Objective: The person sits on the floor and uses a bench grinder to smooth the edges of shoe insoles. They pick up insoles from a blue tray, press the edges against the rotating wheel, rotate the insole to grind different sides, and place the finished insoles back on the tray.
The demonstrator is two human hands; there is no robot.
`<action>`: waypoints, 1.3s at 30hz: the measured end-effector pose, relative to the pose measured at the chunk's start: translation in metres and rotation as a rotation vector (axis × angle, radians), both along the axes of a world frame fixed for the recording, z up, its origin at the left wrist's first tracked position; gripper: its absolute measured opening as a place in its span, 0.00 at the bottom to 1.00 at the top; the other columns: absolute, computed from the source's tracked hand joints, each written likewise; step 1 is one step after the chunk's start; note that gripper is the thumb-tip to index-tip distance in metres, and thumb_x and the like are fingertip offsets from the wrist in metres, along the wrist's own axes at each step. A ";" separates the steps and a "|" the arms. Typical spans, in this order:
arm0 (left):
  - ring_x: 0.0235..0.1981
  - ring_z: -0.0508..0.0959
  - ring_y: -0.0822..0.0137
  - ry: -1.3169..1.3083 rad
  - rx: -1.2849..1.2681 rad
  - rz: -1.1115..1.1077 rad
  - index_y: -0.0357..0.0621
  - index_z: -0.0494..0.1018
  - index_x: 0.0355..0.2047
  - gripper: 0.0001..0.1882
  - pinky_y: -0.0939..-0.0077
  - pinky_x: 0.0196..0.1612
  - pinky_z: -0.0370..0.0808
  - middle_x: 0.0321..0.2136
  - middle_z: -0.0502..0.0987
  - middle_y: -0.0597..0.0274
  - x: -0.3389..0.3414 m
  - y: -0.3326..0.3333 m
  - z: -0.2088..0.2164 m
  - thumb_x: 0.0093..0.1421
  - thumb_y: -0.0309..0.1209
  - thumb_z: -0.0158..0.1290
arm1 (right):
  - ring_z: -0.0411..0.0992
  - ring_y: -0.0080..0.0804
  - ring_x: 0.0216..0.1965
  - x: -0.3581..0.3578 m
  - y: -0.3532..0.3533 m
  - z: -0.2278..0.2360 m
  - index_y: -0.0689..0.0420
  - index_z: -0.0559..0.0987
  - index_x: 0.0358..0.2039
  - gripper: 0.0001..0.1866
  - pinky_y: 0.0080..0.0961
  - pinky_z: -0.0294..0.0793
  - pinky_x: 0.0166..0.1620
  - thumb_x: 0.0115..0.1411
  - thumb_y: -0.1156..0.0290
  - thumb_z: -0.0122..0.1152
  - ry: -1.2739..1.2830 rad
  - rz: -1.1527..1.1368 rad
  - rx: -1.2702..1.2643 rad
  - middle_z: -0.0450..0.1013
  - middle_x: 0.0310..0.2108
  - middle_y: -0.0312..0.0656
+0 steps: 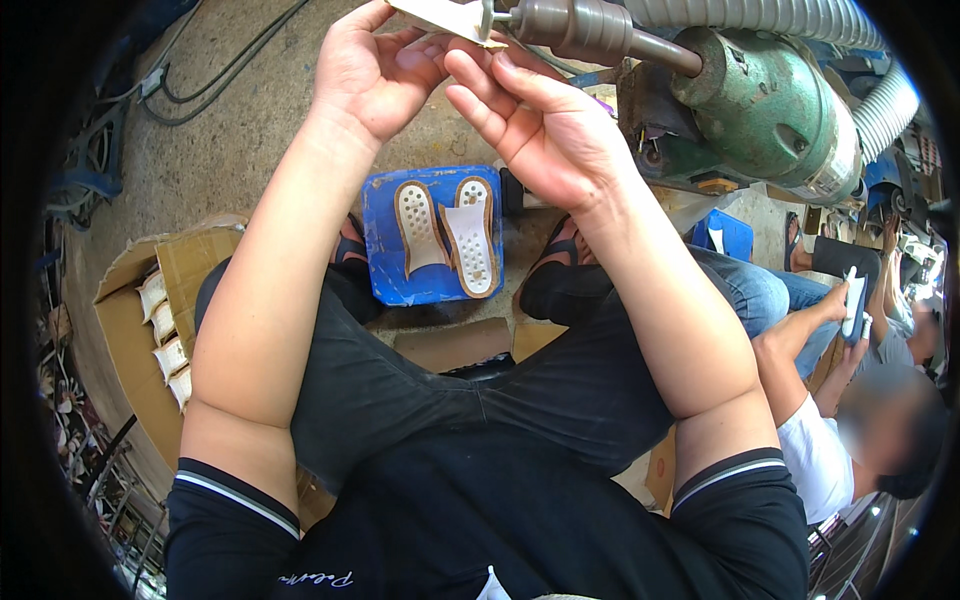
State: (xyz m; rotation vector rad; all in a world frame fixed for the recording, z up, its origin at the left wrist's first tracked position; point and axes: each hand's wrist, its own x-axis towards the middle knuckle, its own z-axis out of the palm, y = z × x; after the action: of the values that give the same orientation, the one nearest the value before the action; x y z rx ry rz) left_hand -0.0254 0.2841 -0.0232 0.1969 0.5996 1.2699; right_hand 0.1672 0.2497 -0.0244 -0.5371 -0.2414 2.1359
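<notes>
At the top edge I hold a white shoe-sole piece (445, 16), partly cut off by the picture's edge. My left hand (385, 80) grips its left end, with some fingers behind it. The thumb and fingertips of my right hand (560, 125) pinch its lower right corner, the palm facing up. The piece meets the small round tip (489, 22) of a brown machine spindle (575, 28). Below my hands, white perforated shoe soles (418, 225) with brown rims lie on a blue stool (385, 275), between my feet.
A green motor (765, 110) drives the spindle at the upper right, beside a grey ribbed hose (760, 12). To the left stands a cardboard box (130, 340) holding several white sole pieces. Black cables (225, 75) lie on the floor. At right, a co-worker (815, 450) sits close by.
</notes>
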 end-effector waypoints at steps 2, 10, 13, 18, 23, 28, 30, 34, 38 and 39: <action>0.48 0.82 0.50 0.000 -0.004 0.000 0.41 0.79 0.41 0.14 0.54 0.58 0.77 0.43 0.84 0.48 0.000 0.001 -0.002 0.66 0.40 0.57 | 0.78 0.49 0.59 -0.001 0.001 -0.001 0.66 0.76 0.52 0.11 0.45 0.81 0.63 0.71 0.80 0.56 -0.001 -0.005 0.002 0.77 0.52 0.54; 0.48 0.81 0.52 -0.024 0.054 -0.011 0.44 0.79 0.41 0.14 0.54 0.58 0.77 0.41 0.84 0.52 -0.002 0.007 -0.010 0.65 0.40 0.55 | 0.78 0.50 0.58 -0.006 0.005 -0.003 0.65 0.77 0.51 0.10 0.45 0.81 0.63 0.72 0.80 0.56 -0.015 -0.029 0.017 0.78 0.51 0.53; 0.47 0.81 0.52 -0.033 0.054 -0.009 0.44 0.79 0.40 0.14 0.55 0.58 0.77 0.41 0.84 0.53 -0.002 0.008 -0.012 0.65 0.41 0.54 | 0.79 0.49 0.57 -0.008 0.006 -0.004 0.64 0.78 0.50 0.09 0.45 0.82 0.61 0.71 0.79 0.58 -0.046 -0.048 0.019 0.78 0.50 0.52; 0.46 0.81 0.52 -0.012 0.120 -0.003 0.43 0.78 0.40 0.14 0.55 0.57 0.77 0.40 0.83 0.53 -0.002 0.010 -0.015 0.66 0.40 0.53 | 0.80 0.48 0.55 -0.012 0.008 -0.005 0.63 0.79 0.49 0.08 0.44 0.84 0.60 0.71 0.77 0.60 -0.077 -0.067 0.033 0.79 0.50 0.49; 0.46 0.81 0.52 -0.033 0.136 -0.012 0.42 0.78 0.40 0.14 0.55 0.56 0.77 0.39 0.83 0.52 -0.003 0.011 -0.017 0.66 0.40 0.52 | 0.77 0.47 0.59 -0.013 0.007 -0.006 0.64 0.78 0.51 0.10 0.44 0.82 0.63 0.72 0.77 0.59 -0.087 -0.070 0.024 0.78 0.54 0.51; 0.47 0.81 0.50 -0.043 0.021 0.028 0.41 0.78 0.41 0.15 0.54 0.57 0.78 0.41 0.83 0.50 -0.003 0.011 -0.015 0.66 0.40 0.53 | 0.81 0.46 0.54 -0.016 0.009 -0.006 0.63 0.80 0.49 0.08 0.43 0.84 0.60 0.71 0.76 0.61 -0.091 -0.084 0.009 0.80 0.49 0.49; 0.47 0.81 0.49 -0.040 -0.009 0.042 0.41 0.78 0.42 0.15 0.54 0.58 0.77 0.42 0.83 0.49 -0.003 0.012 -0.017 0.66 0.40 0.53 | 0.81 0.46 0.54 -0.017 0.009 -0.006 0.63 0.80 0.49 0.09 0.43 0.84 0.60 0.71 0.76 0.60 -0.090 -0.087 0.016 0.80 0.49 0.49; 0.49 0.81 0.48 -0.028 -0.018 0.025 0.39 0.77 0.45 0.17 0.53 0.59 0.77 0.44 0.82 0.48 -0.007 0.017 -0.028 0.68 0.41 0.51 | 0.80 0.45 0.54 -0.018 0.009 -0.008 0.64 0.79 0.51 0.10 0.43 0.83 0.60 0.72 0.76 0.59 -0.097 -0.087 0.011 0.80 0.49 0.50; 0.58 0.74 0.51 -0.035 -0.107 0.083 0.29 0.69 0.58 0.24 0.55 0.67 0.71 0.56 0.73 0.43 -0.016 0.022 -0.040 0.71 0.37 0.53 | 0.80 0.44 0.55 -0.018 0.010 -0.012 0.64 0.78 0.53 0.11 0.43 0.83 0.60 0.73 0.76 0.57 -0.130 -0.071 -0.014 0.79 0.50 0.50; 0.58 0.74 0.50 -0.018 -0.123 0.082 0.29 0.69 0.58 0.24 0.55 0.68 0.71 0.56 0.73 0.42 -0.016 0.022 -0.042 0.71 0.37 0.53 | 0.80 0.44 0.55 -0.018 0.009 -0.013 0.64 0.77 0.53 0.11 0.43 0.83 0.60 0.73 0.76 0.57 -0.135 -0.065 -0.023 0.79 0.50 0.50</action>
State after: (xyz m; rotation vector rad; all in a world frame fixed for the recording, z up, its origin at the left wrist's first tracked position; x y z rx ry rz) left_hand -0.0410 0.3060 -0.0650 0.0590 0.6736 1.3081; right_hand 0.1497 0.2592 -0.0372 -0.6949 -0.2712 2.0442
